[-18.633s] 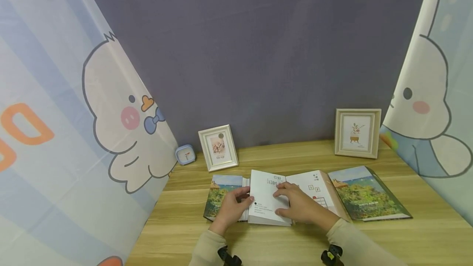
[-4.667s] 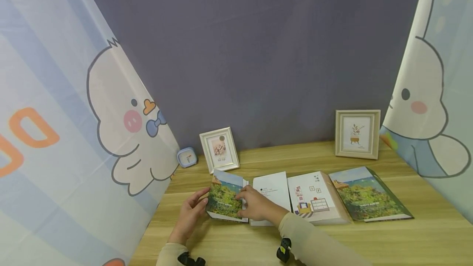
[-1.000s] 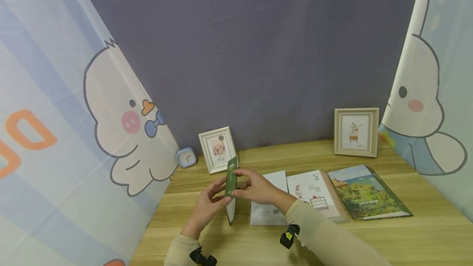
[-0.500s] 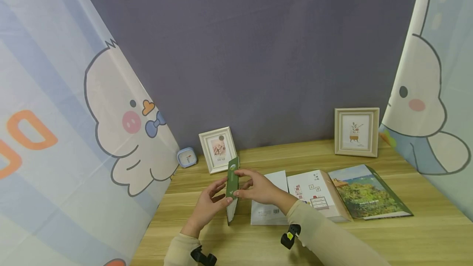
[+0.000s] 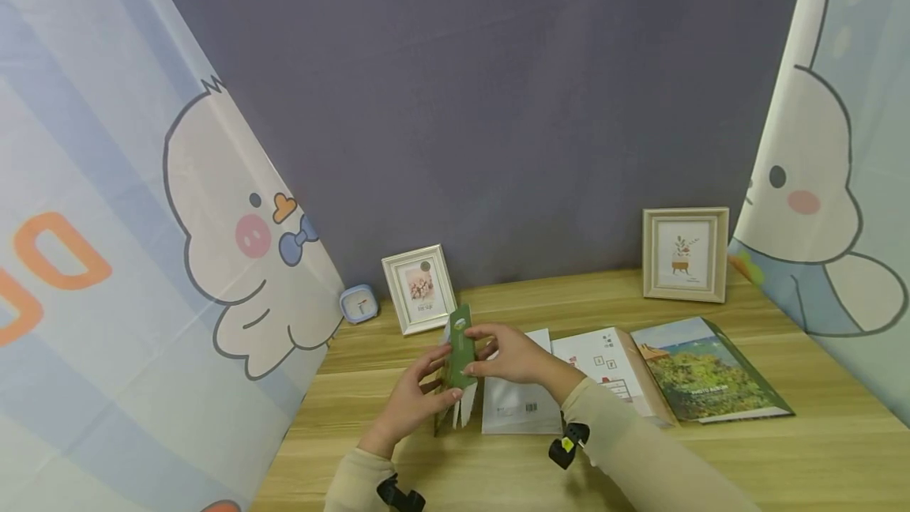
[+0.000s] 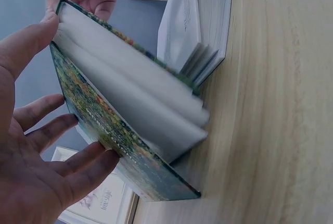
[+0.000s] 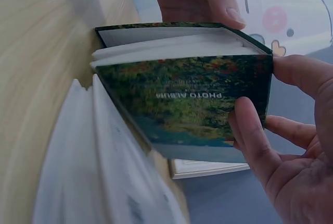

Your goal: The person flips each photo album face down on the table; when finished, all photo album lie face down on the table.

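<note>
Both hands hold a photo album (image 5: 464,346) spine up over the table, its landscape covers spread apart and white pages hanging between them. My left hand (image 5: 415,395) has its thumb at the spine edge and its fingers against the left cover (image 6: 96,112). From the other side my right hand (image 5: 517,355) pinches the album, thumb at the spine and fingers on the right cover (image 7: 182,114) lettered PHOTO ALBUM. Just right of the album lies an open book with a white page (image 5: 512,415) and a page of furniture drawings (image 5: 604,366).
A second album (image 5: 704,378) with a landscape cover lies flat at the right. Along the back stand a small blue clock (image 5: 359,304), a tilted white photo frame (image 5: 419,291) and a cream frame (image 5: 686,255). Printed curtains flank the wooden table (image 5: 746,464).
The hands were at the open book, then at the album lying on the table. The album now stands spine up; in the last second it shifted slightly right and its covers spread.
</note>
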{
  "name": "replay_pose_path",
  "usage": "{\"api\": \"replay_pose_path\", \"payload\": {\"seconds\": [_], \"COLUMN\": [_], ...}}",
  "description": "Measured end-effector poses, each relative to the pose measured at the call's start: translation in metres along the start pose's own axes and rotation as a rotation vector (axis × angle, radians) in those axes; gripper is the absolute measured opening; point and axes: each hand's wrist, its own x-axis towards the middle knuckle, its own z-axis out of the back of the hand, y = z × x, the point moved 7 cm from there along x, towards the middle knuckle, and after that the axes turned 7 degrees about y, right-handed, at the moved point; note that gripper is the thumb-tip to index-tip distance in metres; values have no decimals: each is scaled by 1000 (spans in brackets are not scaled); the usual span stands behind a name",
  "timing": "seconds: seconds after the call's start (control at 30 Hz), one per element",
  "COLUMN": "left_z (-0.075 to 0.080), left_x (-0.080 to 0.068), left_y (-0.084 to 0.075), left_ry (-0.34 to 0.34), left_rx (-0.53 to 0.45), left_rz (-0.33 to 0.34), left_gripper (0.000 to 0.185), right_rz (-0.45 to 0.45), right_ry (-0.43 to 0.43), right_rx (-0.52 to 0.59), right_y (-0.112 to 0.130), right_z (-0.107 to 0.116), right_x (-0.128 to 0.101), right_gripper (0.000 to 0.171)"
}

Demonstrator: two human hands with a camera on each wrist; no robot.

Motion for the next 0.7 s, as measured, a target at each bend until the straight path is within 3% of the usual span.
{"api": "replay_pose_path", "payload": {"seconds": [0.33,0.7], "left_z": [1,7], "left_x": [-4,-12], "left_y": [1,9], "left_ry": [-27,-51], "left_rx": [69,140], "left_rz": [-19,11], "left_gripper": [71,70], "right_rz": [6,14], "right_ry": [0,11], "right_rx": [213,293], "right_y": [-22,-34], "right_z": [-11,-30], "right_x": [4,8], "right_gripper": [71,72]}}
